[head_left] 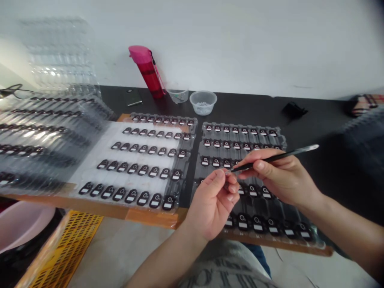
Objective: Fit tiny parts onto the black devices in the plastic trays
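Left hand: thumb and fingers pinched on a small part. Part mostly covered by the fingers; exact shape impossible to tell. Right hand: pen-style grasp on a slim black tool, behind the point. Possibly tweezers; cannot tell whether anything is caught at the point.

Location of part: in the fingertips of the left hand, at the point of the tool, above the left side of the right tray. Black tags in rows in the right tray and in the left tray. Tub with clear bits farther back on the bench, well apart from both hands.

Handling, part: judge as light, probably stiff, with smooth surfaces likely to slip in a loose pinch. Hold by the edges, between thumb and forefinger. Support from beneath with the curled fingers. Treat the surface as easily scratched; press lightly with the point.

Handling, tool: judge as light and rigid along the shaft, probably delicate at the point. Take hold low on the shaft, behind the point. Leave the pale rear end free. Avoid sideways load on the point.
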Demonstrator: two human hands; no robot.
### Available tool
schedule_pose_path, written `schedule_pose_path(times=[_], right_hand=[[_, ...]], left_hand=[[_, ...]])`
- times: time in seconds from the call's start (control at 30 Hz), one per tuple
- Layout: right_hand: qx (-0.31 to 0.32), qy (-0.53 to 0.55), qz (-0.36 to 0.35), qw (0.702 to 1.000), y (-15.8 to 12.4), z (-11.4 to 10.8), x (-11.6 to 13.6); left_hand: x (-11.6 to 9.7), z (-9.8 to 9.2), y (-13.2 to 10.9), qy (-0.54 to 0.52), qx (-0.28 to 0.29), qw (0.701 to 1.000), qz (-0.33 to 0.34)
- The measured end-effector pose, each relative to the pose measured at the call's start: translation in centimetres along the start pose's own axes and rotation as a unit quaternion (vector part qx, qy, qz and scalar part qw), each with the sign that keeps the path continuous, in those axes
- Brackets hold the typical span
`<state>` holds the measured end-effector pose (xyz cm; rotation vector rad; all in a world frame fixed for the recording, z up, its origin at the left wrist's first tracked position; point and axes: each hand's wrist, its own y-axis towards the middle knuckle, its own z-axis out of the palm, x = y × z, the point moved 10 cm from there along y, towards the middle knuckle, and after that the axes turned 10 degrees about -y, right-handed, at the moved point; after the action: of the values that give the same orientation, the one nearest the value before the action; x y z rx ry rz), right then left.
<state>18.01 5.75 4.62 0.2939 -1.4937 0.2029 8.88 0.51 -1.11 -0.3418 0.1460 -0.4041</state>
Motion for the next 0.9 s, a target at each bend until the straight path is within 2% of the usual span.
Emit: schedule_pose_path(times=[0.47,0.7,0.9], right_hand=[[0.035,-0.082,-0.059,0.994,-0.4,0.6,1.6],[0.005,-0.127,-0.065,0.990,-0.5,0.0,1.9],[0.013,-0.143,-0.074,0.987,-0.7,-0.1,2.0]], left_hand=[[0.0,-0.3,0.0,0.004,-0.013,1.000,0.001],[0.4,-0.3,0.0,0.011,-0.011,1.000,-0.008],[0.4,-0.5,0.1,0.015,-0.021,1.000,-0.008]])
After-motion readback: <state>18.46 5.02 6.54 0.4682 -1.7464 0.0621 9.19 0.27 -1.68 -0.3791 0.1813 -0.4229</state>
